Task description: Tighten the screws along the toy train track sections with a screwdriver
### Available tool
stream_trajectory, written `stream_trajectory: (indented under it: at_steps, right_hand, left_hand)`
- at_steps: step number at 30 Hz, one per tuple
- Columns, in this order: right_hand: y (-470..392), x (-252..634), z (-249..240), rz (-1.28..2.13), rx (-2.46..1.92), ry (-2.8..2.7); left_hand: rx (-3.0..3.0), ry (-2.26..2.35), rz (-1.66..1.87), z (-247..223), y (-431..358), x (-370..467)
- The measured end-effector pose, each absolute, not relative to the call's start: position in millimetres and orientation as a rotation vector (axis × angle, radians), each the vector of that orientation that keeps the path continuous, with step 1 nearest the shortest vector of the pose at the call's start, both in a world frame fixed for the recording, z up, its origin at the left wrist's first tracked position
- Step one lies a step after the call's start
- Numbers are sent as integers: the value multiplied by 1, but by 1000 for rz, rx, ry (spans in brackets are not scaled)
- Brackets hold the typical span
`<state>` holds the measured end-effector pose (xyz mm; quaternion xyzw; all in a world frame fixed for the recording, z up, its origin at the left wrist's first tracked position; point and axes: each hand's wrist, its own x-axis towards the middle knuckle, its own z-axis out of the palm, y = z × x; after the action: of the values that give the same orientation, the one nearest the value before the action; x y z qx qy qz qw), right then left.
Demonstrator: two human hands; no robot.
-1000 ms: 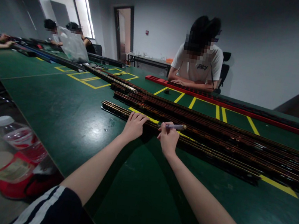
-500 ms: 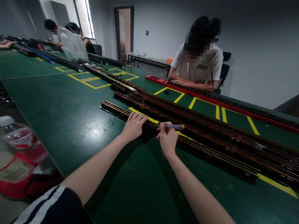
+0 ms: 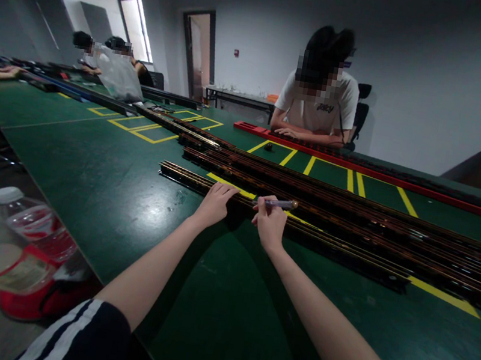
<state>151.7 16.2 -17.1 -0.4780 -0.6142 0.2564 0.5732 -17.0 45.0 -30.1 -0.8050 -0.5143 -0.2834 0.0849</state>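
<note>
A long, dark metal rail [image 3: 347,255] with brassy edges lies across the green table in front of me. My left hand [image 3: 214,205] is closed over it, fingers on the far side and the thumb hidden. To the right, my right hand [image 3: 270,224] pinches a slim pen-shaped tool [image 3: 280,204] with a clear, purplish handle and a brownish end. The tool points left and down at the rail; its tip is too small to make out, so I cannot tell whether it touches.
Several similar rails [image 3: 380,220] are bundled just beyond. Yellow tape [image 3: 445,296] marks the green table [image 3: 213,297]. A red tray [image 3: 387,177] lies before a seated person [image 3: 321,101] opposite. Bottles [image 3: 33,220] stand off the table's left edge; a plastic bag [image 3: 118,72] sits farther back.
The rail has slid slightly left, and my left hand has shifted a little left with it. My right hand and the tool have hardly moved.
</note>
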Motion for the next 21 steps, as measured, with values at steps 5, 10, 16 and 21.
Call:
stream_trajectory:
  at_steps: [5, 10, 16, 21]
  right_hand:
    - [16, 152, -16, 597, -1125, -1439]
    - [17, 151, -16, 597, -1119, -1424]
    - [17, 151, -16, 602, -1115, -1416]
    - [17, 151, -16, 607, -1115, -1411]
  left_hand:
    - [-2427, -1534, -849, -30, 46, -17]
    - [-2419, -1548, -826, -28, 45, -15]
    - [-2385, -1535, -821, -31, 47, -16]
    - [-2360, -1555, -794, -29, 45, -14]
